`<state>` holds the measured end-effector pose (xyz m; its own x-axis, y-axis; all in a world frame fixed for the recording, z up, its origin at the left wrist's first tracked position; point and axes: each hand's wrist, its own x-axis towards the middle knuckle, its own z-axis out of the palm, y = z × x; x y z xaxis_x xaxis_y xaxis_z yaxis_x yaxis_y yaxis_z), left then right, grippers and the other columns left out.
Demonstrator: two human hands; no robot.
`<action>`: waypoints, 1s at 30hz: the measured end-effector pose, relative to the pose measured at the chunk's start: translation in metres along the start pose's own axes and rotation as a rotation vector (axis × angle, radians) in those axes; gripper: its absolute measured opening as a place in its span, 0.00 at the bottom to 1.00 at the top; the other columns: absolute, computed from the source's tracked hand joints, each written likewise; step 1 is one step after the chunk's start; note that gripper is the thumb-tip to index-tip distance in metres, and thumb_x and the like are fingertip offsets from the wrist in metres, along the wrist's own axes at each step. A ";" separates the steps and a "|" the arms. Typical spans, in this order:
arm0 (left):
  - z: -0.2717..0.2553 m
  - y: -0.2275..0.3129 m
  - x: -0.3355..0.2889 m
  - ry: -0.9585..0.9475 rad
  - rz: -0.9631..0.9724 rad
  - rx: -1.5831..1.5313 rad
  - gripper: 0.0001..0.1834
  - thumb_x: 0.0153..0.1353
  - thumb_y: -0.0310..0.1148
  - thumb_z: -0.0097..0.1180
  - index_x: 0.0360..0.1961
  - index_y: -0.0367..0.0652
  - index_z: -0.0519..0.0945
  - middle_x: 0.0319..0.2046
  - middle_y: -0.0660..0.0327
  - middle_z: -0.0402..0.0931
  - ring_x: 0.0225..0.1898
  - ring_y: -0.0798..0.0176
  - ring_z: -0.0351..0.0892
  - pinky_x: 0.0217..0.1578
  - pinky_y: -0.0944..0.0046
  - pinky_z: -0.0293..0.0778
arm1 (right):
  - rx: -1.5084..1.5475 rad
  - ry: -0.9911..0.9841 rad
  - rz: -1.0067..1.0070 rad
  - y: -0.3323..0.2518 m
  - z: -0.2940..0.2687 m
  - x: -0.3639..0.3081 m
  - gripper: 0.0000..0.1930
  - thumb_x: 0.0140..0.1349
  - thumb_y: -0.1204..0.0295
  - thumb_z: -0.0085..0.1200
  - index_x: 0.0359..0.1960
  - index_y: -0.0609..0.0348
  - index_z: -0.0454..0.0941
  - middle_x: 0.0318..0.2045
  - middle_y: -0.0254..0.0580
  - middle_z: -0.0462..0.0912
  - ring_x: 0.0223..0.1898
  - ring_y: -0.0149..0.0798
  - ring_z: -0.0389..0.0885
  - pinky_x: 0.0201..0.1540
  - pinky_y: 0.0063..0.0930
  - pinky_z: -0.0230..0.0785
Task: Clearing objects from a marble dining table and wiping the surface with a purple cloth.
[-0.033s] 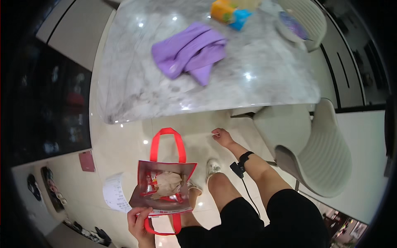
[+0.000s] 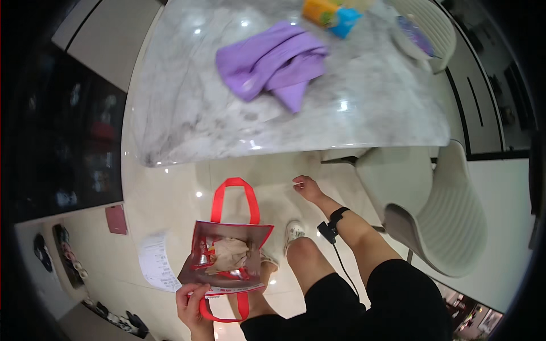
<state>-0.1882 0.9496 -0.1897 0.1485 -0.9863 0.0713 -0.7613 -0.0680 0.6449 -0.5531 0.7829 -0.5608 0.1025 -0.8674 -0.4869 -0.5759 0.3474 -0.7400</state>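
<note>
A red tote bag (image 2: 227, 278) with a silvery-grey lining hangs open below the table edge. My left hand (image 2: 192, 304) is closed on its near rim, thumb over the edge, beside the lower red handle loop. The other loop stands up at the far side. Inside the bag lie a crumpled beige bundle (image 2: 230, 254) and shiny red packets (image 2: 202, 256). My right hand (image 2: 307, 188) is held apart to the right, its fingers curled together; a thin pale bit shows at the fingertips, too small to name.
A marble table (image 2: 187, 119) bears a purple cloth (image 2: 270, 62) and an orange-and-blue packet (image 2: 335, 16). White chairs (image 2: 449, 227) stand to the right. A printed paper sheet (image 2: 156, 264) and a dark red flat thing (image 2: 116, 219) are at the left; shoes (image 2: 68, 256) line the lower left.
The view has shifted slightly, so the table and cloth sit a little higher and further right. Both hands keep their hold and place.
</note>
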 end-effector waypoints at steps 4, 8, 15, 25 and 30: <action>0.088 -0.103 -0.014 0.056 -0.087 0.004 0.20 0.38 0.20 0.65 0.37 0.44 0.84 0.36 0.59 0.73 0.39 0.59 0.76 0.37 0.65 0.73 | -0.230 -0.055 0.038 0.064 0.056 0.099 0.30 0.54 0.67 0.60 0.59 0.59 0.67 0.58 0.54 0.69 0.54 0.45 0.76 0.58 0.36 0.69; 0.083 -0.123 -0.036 0.097 -0.155 0.137 0.17 0.40 0.18 0.62 0.35 0.43 0.84 0.35 0.59 0.73 0.39 0.59 0.76 0.37 0.66 0.73 | -0.364 -0.152 -0.065 0.099 0.112 0.152 0.36 0.54 0.66 0.61 0.65 0.60 0.60 0.62 0.55 0.63 0.59 0.49 0.71 0.60 0.37 0.66; 0.089 -0.104 -0.022 0.128 -0.187 0.283 0.15 0.45 0.15 0.59 0.35 0.42 0.84 0.36 0.56 0.75 0.37 0.56 0.78 0.35 0.64 0.76 | -0.692 -0.261 -0.039 0.138 0.164 0.224 0.40 0.53 0.69 0.61 0.68 0.50 0.56 0.69 0.55 0.46 0.66 0.52 0.59 0.65 0.44 0.58; 0.081 -0.093 -0.008 -0.017 -0.279 0.144 0.18 0.39 0.13 0.60 0.33 0.43 0.85 0.35 0.59 0.75 0.38 0.59 0.78 0.36 0.65 0.74 | -0.219 -0.258 0.135 0.158 0.140 0.079 0.03 0.55 0.76 0.54 0.30 0.58 0.80 0.29 0.41 0.84 0.32 0.37 0.81 0.43 0.27 0.74; 0.064 -0.056 -0.004 -0.206 -0.146 0.127 0.17 0.45 0.20 0.61 0.37 0.50 0.83 0.39 0.63 0.76 0.35 0.57 0.81 0.33 0.62 0.79 | 0.538 -0.058 -0.117 -0.016 0.035 -0.027 0.03 0.57 0.82 0.57 0.32 0.63 0.79 0.32 0.36 0.81 0.36 0.30 0.79 0.40 0.25 0.74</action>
<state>-0.1863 0.9476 -0.2750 0.1408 -0.9736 -0.1798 -0.8163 -0.2169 0.5353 -0.5187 0.8133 -0.5521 0.1940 -0.8956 -0.4004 -0.0635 0.3959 -0.9161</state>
